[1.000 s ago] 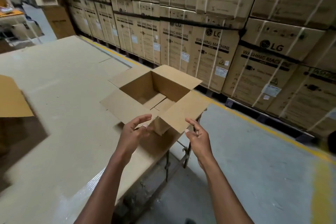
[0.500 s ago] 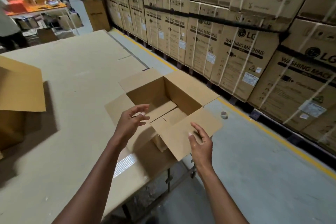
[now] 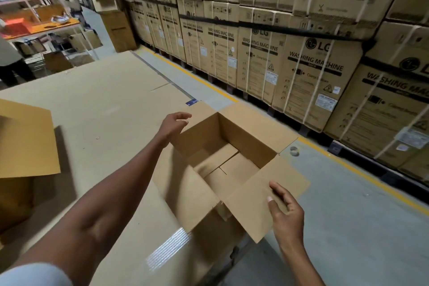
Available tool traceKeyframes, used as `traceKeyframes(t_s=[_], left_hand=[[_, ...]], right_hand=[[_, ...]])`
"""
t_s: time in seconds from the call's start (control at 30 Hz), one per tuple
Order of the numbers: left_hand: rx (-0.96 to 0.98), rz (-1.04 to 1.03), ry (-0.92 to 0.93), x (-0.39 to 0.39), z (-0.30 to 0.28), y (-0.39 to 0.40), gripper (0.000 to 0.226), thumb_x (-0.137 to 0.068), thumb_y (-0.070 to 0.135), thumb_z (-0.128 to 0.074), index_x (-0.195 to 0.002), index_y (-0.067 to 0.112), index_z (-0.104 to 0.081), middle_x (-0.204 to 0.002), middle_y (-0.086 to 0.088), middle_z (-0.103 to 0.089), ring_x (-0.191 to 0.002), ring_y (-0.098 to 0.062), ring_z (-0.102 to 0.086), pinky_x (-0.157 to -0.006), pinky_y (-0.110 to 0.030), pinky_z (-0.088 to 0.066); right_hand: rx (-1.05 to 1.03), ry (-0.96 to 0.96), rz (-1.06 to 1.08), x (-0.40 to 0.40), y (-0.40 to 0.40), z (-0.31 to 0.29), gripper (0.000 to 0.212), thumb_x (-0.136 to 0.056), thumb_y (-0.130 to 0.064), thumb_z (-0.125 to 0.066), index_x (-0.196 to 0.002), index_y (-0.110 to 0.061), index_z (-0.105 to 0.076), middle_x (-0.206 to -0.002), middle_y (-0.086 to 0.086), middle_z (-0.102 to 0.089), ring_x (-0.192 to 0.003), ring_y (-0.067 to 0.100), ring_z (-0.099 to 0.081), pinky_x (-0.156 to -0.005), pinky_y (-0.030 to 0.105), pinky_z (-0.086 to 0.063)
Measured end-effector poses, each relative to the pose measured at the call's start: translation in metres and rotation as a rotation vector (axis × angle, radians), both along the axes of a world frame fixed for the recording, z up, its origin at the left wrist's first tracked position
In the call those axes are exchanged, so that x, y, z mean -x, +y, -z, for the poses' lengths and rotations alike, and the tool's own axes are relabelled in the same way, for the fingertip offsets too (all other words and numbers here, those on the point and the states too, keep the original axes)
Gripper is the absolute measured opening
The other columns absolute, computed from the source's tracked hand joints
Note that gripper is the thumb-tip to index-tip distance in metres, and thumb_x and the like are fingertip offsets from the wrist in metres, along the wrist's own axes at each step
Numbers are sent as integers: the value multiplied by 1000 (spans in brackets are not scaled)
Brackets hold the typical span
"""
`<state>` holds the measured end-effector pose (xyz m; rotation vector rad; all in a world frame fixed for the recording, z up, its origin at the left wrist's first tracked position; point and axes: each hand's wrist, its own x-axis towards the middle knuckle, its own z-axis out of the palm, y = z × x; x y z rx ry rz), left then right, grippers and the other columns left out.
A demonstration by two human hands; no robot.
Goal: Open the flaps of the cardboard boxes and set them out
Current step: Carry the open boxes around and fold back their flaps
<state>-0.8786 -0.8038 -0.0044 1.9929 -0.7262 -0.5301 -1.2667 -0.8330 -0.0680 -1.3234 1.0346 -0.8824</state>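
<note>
Stacked brown washing-machine cartons (image 3: 308, 72) line the far side of a grey warehouse aisle, and in front of them runs a long work table covered in flat tan cardboard sheeting (image 3: 99, 109). On the near right corner of that table sits the open brown corrugated cardboard box (image 3: 227, 153), its four top flaps splayed outward and its folded bottom visible inside. The left hand (image 3: 173, 125) hovers at the far-left flap with fingers loosely spread, holding nothing; whether it touches the flap I cannot tell. The right hand (image 3: 286, 208) lies on the near-right flap, fingers relaxed, gripping nothing. This box looks fully opened, so the step in hand seems to be settling it into place. Next would likely come releasing it and reaching for another; a second tan cardboard box (image 3: 25, 144) sits at the table's left edge.
</note>
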Motion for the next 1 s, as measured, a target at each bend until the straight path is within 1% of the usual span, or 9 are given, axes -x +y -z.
traceKeyframes(t_s=[0.07, 0.13, 0.27, 0.33, 0.4, 0.5, 0.67, 0.87, 1.0], left_hand=[[-45, 5, 19, -22, 4, -9, 35, -92, 5, -55, -121, 17, -71, -120, -1, -68, -101, -16, -63, -75, -20, -47], [-87, 0, 30, -41, 9, -16, 35, -90, 7, -56, -120, 18, -71, -117, -6, -69, -93, -17, -63, -72, -23, -48], [-176, 6, 41, -83, 23, -22, 48, -77, 13, -55, -123, 16, -69, -114, -14, -70, -96, -23, -64, -78, -25, -49], [-219, -25, 49, -103, 34, -22, 55, -71, 16, -53, -123, 18, -69, -117, -13, -70, -101, -27, -66, -89, -33, -55], [-245, -31, 25, -112, 39, -20, 45, -81, 14, -56, -124, 15, -69, -119, -13, -68, -103, -30, -65, -95, -39, -52], [-265, -47, -62, -110, 34, -7, 37, -92, 13, -58, -128, 13, -65, -122, -15, -65, -113, -34, -61, -95, -37, -48], [-253, -3, -145, -86, 19, 27, 45, -84, 11, -66, -129, 16, -62, -119, -21, -59, -111, -34, -56, -89, -38, -46], [-223, -17, -189, -39, -11, 87, 50, -84, 3, -66, -130, 22, -58, -113, -12, -62, -97, -29, -59, -64, -32, -52], [-227, -27, -193, -6, -22, 129, 49, -86, 3, -61, -129, 27, -58, -110, -3, -65, -90, -22, -64, -62, -32, -54]], right_hand=[[-7, 22, 16, -3, 0, 3, 38, -93, -5, -65, -121, -31, -70, -124, -16, -66, -118, 5, -58, -104, 37, -48], [-4, 38, 33, -5, 1, 4, 37, -93, -5, -65, -119, -31, -70, -124, -15, -66, -117, 6, -57, -102, 35, -48], [14, 69, 65, -8, -5, 5, 36, -92, 1, -63, -113, -26, -74, -119, -11, -70, -115, 8, -60, -95, 20, -46], [20, 81, 75, -7, -11, 4, 34, -92, 3, -63, -109, -24, -75, -112, -13, -73, -111, 6, -63, -91, 12, -50], [43, 110, 89, -5, -21, 0, 35, -92, 4, -63, -106, -24, -76, -108, -15, -74, -105, -1, -65, -94, 15, -51], [90, 151, 100, -5, -43, -11, 34, -92, 6, -61, -106, -21, -77, -105, -14, -74, -100, -7, -65, -95, 23, -49], [175, 288, 61, -8, -87, -33, 42, -92, 10, -55, -103, -25, -75, -101, -11, -73, -95, -6, -65, -91, 22, -47], [257, 558, -162, -19, -149, -57, 48, -92, 11, -51, -110, -28, -73, -100, -8, -74, -104, 13, -65, -87, 26, -46], [299, 665, -276, -34, -160, -77, 53, -89, 15, -50, -117, -24, -72, -103, -7, -73, -104, 11, -65, -85, 29, -48]])
